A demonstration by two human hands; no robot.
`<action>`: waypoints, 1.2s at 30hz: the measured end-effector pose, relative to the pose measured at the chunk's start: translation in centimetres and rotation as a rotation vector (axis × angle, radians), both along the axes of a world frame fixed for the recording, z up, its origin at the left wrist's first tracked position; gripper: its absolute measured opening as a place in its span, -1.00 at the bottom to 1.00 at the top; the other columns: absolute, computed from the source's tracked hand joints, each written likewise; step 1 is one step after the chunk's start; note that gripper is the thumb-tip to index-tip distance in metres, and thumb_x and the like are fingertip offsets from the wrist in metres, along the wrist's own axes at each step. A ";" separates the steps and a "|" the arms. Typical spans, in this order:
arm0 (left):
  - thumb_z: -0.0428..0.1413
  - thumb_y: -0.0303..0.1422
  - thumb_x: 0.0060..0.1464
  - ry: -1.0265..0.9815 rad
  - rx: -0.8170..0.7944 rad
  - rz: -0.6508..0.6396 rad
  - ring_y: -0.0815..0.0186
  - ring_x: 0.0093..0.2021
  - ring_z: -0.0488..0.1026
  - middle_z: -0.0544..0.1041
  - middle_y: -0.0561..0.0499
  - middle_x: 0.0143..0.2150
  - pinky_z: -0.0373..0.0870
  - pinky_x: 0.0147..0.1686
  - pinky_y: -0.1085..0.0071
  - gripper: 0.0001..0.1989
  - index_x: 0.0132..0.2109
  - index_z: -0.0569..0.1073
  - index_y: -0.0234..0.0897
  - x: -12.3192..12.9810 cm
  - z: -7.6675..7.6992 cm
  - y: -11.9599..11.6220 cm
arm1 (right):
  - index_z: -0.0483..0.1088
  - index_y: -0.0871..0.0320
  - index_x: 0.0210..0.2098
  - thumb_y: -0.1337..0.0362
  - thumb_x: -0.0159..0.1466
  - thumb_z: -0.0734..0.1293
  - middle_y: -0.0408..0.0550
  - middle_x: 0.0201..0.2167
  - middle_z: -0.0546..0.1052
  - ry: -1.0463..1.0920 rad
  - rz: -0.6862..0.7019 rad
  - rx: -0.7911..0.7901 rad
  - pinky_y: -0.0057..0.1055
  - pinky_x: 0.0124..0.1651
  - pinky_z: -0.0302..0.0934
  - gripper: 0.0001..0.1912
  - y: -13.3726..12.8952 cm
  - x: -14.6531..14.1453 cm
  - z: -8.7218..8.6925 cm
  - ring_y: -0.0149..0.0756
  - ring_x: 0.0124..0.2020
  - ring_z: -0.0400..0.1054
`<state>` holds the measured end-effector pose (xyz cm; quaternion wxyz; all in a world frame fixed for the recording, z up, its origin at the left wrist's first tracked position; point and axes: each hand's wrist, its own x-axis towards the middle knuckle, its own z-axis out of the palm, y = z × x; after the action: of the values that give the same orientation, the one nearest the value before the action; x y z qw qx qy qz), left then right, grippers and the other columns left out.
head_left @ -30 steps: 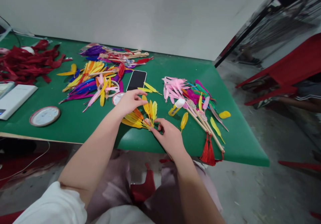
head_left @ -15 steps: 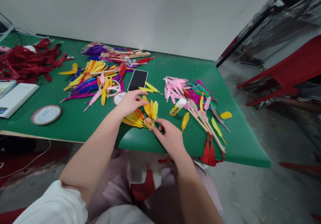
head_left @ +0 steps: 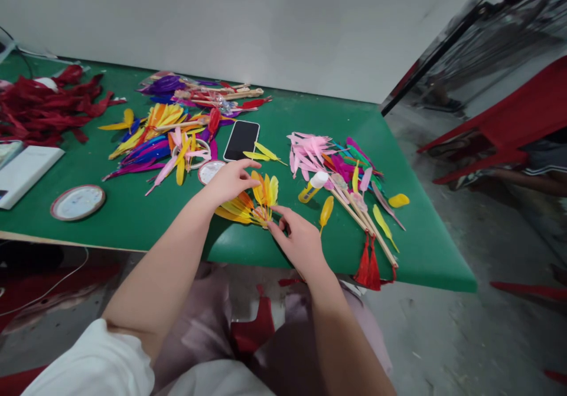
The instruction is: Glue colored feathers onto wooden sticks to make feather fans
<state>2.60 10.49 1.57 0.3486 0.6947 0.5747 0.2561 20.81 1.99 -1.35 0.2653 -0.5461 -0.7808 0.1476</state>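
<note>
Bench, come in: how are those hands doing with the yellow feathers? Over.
Left hand at tips of fanned yellow feathers, contact unclear. Right hand at their base. White-capped yellow tube off right, not in the way.

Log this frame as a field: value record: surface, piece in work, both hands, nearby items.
surface: green table
piece in work: yellow-orange feather fan, lying near the front edge
left hand: over the fan's far left part, grip unclear
right hand: at the fan's base, right side, grip unclear
right of fan: yellow tube with white cap, pink feathers, red tassels
beyond left hand: phone
far left: red strips
</note>
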 end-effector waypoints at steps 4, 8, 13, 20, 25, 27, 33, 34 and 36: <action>0.10 -0.32 -0.08 -0.002 -0.016 0.002 0.43 -0.51 0.34 0.44 0.10 -0.50 0.22 -0.44 0.48 -0.61 -0.04 0.36 -0.22 0.1 -0.2 0.0 | 0.32 0.12 -0.10 0.20 0.19 0.21 -0.20 -0.54 0.40 -0.006 0.000 0.003 -0.54 -0.45 0.09 -0.71 0.0 0.0 0.0 -0.45 -0.52 0.28; 0.10 -0.32 -0.08 0.020 0.004 0.012 0.43 -0.51 0.34 0.45 0.09 -0.47 0.23 -0.42 0.47 -0.62 -0.05 0.36 -0.21 0.0 -0.4 0.1 | 0.34 0.11 -0.11 0.21 0.20 0.21 -0.19 -0.53 0.41 -0.010 0.003 0.007 -0.54 -0.42 0.10 -0.72 -0.1 -0.1 0.1 -0.43 -0.48 0.30; 0.10 -0.31 -0.09 0.030 0.017 0.016 0.41 -0.48 0.37 0.45 0.09 -0.46 0.24 -0.42 0.47 -0.64 -0.07 0.37 -0.20 0.1 -0.6 0.1 | 0.34 0.05 -0.08 0.29 0.21 0.17 -0.17 -0.47 0.46 -0.019 0.044 0.012 -0.53 -0.38 0.13 -0.72 -0.1 -0.1 0.0 -0.42 -0.44 0.33; 0.09 -0.31 -0.08 0.040 0.022 0.001 0.39 -0.46 0.39 0.46 0.08 -0.45 0.24 -0.41 0.47 -0.64 -0.07 0.37 -0.21 0.2 -0.8 0.2 | 0.35 0.03 -0.08 0.35 0.21 0.14 -0.12 -0.38 0.49 -0.035 0.075 -0.004 -0.52 -0.28 0.18 -0.68 -0.2 -0.1 -0.2 -0.40 -0.37 0.36; 0.09 -0.31 -0.08 0.057 0.029 -0.010 0.38 -0.47 0.39 0.46 0.06 -0.46 0.25 -0.41 0.45 -0.64 -0.07 0.38 -0.21 0.1 -0.7 0.2 | 0.35 0.00 -0.07 0.35 0.22 0.13 -0.14 -0.43 0.47 -0.057 0.099 -0.011 -0.53 -0.30 0.17 -0.67 -0.2 -0.1 -0.2 -0.41 -0.37 0.35; 0.09 -0.31 -0.08 0.059 0.025 -0.014 0.37 -0.46 0.39 0.47 0.06 -0.45 0.25 -0.41 0.45 -0.64 -0.07 0.37 -0.21 0.2 -0.8 0.2 | 0.36 0.01 -0.08 0.35 0.22 0.13 -0.14 -0.45 0.45 -0.069 0.101 -0.015 -0.53 -0.31 0.15 -0.68 -0.2 -0.1 -0.1 -0.41 -0.38 0.34; 0.08 -0.31 -0.07 0.070 0.024 -0.008 0.36 -0.43 0.41 0.49 0.05 -0.42 0.26 -0.40 0.44 -0.64 -0.06 0.37 -0.20 0.2 -1.0 0.2 | 0.38 0.02 -0.11 0.34 0.21 0.15 -0.14 -0.48 0.43 -0.098 0.096 -0.010 -0.54 -0.37 0.11 -0.70 -0.2 -0.1 0.0 -0.42 -0.40 0.33; 0.08 -0.31 -0.07 0.079 0.032 -0.007 0.36 -0.43 0.41 0.49 0.05 -0.42 0.26 -0.40 0.44 -0.65 -0.06 0.37 -0.20 0.2 -1.0 0.2 | 0.38 0.03 -0.11 0.34 0.21 0.15 -0.14 -0.48 0.43 -0.100 0.096 -0.009 -0.54 -0.38 0.10 -0.70 -0.2 -0.1 0.0 -0.42 -0.41 0.32; 0.08 -0.31 -0.07 0.097 0.044 -0.007 0.35 -0.43 0.40 0.49 0.05 -0.43 0.25 -0.40 0.43 -0.65 -0.06 0.37 -0.20 0.2 -1.0 0.2 | 0.38 0.03 -0.10 0.33 0.22 0.14 -0.14 -0.48 0.42 -0.104 0.099 -0.006 -0.54 -0.38 0.10 -0.70 -0.2 -0.1 0.0 -0.42 -0.42 0.32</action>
<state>2.82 10.71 0.54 0.3058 0.7158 0.5827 0.2335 20.68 1.81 -1.37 0.2151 -0.5146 -0.8191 0.1344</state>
